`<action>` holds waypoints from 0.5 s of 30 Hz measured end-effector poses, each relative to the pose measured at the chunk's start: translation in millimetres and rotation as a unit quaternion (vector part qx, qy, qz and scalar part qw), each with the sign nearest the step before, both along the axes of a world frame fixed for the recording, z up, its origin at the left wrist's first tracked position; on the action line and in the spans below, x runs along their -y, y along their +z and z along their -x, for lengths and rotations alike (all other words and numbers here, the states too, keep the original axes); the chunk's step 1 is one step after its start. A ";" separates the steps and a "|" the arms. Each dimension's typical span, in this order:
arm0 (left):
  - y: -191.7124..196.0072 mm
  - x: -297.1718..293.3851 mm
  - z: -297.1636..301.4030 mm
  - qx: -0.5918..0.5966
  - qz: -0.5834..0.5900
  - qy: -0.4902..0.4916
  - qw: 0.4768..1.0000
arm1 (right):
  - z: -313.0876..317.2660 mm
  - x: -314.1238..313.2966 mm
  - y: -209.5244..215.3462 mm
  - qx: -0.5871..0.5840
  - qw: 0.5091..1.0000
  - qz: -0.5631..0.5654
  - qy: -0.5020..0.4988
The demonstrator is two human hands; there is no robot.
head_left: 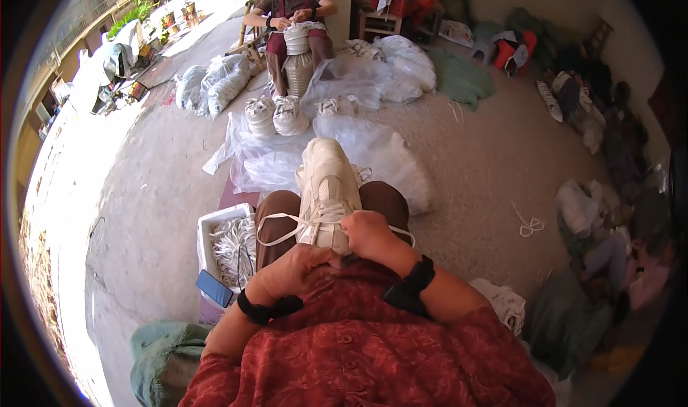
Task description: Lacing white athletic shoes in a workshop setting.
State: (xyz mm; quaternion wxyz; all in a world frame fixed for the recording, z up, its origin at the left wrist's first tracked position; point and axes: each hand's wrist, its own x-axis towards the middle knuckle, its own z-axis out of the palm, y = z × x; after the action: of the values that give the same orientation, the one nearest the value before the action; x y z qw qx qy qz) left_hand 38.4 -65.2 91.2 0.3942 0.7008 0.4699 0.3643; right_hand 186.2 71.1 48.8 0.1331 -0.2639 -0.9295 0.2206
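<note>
Right hand [373, 235]: fingers curled inward against the shoe's near end; from where I stand, I cannot tell what they grip. Left hand [309, 267]: fingers bent, just below the shoe's near end; whether they pinch anything is hidden.

Shoe [326, 170]: one, off-white, between the seated person's knees, toe pointing away. White lace [283, 217]: threaded at the front, one loop hanging out to the left.

White box [203, 246]: beside the left knee, filled with loose laces [235, 253]. Phone [213, 288]: leaning at the box's near corner.

Beyond the knees: plastic sheeting [380, 149], with two laced shoes [289, 117] side by side at its far edge.

Farther back: a seated co-worker [275, 45], both hands at a pale shoe.

Floor, right: a tangled white cord [531, 227].
</note>
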 end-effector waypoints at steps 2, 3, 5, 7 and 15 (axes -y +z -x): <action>-2.3 1.3 1.1 -0.001 -0.007 -0.019 1.000 | 2.5 3.5 9.0 0.023 0.994 -0.106 0.030; -2.6 1.4 -0.1 -0.004 -0.010 -0.028 1.000 | 3.3 4.1 11.3 0.026 0.993 -0.107 0.035; -4.3 2.0 -2.7 -0.004 -0.015 -0.034 0.999 | 3.9 3.5 15.1 0.046 0.987 -0.134 0.069; -8.3 1.9 -3.5 0.004 -0.046 -0.023 0.999 | 5.7 1.3 16.8 0.059 0.986 -0.133 0.087; -12.8 0.5 -5.4 -0.005 -0.071 -0.017 0.997 | 25.2 1.4 3.0 0.089 0.980 -0.147 0.095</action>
State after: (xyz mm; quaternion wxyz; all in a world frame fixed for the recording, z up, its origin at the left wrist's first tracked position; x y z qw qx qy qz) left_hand 43.9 -65.7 78.3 0.3472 0.7370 0.4329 0.3860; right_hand 161.0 69.7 51.8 0.0653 -0.1707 -0.9808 0.0686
